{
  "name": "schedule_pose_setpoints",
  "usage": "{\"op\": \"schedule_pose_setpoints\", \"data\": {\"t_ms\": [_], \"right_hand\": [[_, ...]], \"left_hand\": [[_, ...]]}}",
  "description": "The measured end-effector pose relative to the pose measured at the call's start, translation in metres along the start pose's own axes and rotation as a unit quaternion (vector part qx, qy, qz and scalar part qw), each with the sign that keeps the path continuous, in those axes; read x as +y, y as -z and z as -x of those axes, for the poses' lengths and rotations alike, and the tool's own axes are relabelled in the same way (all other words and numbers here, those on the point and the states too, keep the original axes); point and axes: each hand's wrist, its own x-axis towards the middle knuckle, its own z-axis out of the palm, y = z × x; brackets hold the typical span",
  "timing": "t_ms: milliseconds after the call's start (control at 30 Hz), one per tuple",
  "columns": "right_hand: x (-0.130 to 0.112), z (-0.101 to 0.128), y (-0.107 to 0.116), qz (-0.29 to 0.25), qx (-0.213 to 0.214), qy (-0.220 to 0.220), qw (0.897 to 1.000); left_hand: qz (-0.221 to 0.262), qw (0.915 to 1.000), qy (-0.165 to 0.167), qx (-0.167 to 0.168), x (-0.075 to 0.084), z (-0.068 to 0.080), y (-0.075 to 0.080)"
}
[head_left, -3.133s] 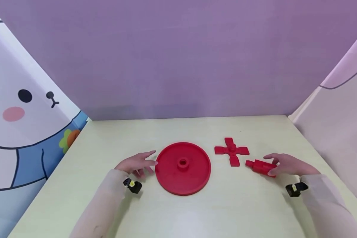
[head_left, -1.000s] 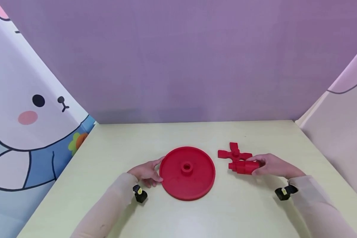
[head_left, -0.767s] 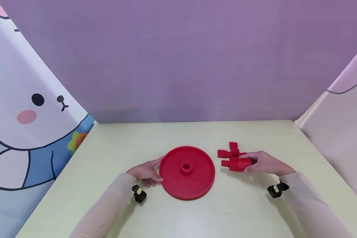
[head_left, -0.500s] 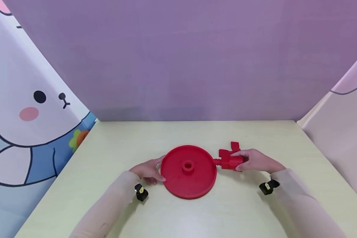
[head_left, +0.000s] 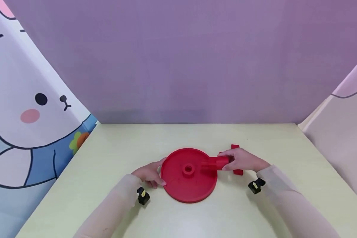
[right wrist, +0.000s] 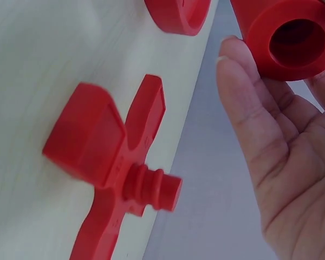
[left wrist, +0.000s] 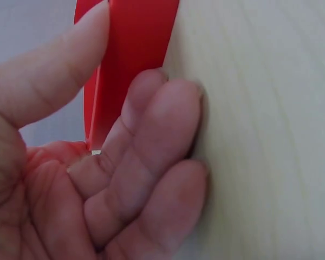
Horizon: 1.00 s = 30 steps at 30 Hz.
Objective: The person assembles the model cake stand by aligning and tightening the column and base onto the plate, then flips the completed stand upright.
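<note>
My left hand (head_left: 149, 173) grips the left rim of a round red disc (head_left: 185, 191), which lies flat with a raised, holed hub at its middle. In the left wrist view, the thumb bears on the disc's edge (left wrist: 134, 46) and several fingers lie low by the table. My right hand (head_left: 245, 160) holds a red tube (head_left: 221, 162) sideways above the disc's right part, its narrow end blurred and pointing at the hub. The right wrist view shows the tube's hollow end (right wrist: 262, 32). Beneath the right hand lies a red four-armed cross piece (head_left: 238, 172), partly hidden, with a ridged peg (right wrist: 157, 187).
The pale tabletop (head_left: 131, 142) runs back to a purple wall panel (head_left: 178, 66). A cartoon-printed panel (head_left: 53, 132) stands on the left and a pale panel (head_left: 342, 132) on the right.
My right hand has carried the red tube from the table's right, over the cross piece, to the disc. My left hand has closed on the disc's rim; the disc stays in place.
</note>
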Motion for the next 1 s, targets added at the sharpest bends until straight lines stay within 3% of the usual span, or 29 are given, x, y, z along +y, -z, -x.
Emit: {"op": "schedule_pose_setpoints", "data": {"t_ms": [367, 600, 1000], "right_hand": [[-0.019, -0.014, -0.009, 0.042, -0.025, 0.019, 0.999], [-0.033, -0.025, -0.014, 0.039, -0.041, 0.024, 0.998], [-0.046, -0.034, -0.018, 0.073, -0.041, 0.0, 0.997]], "left_hand": [[0.002, 0.9999, 0.013, -0.011, -0.002, -0.001, 0.002], [0.006, 0.9997, 0.022, 0.004, -0.005, -0.002, 0.001], [0.01, 0.9997, 0.021, 0.006, -0.002, -0.002, -0.002]]}}
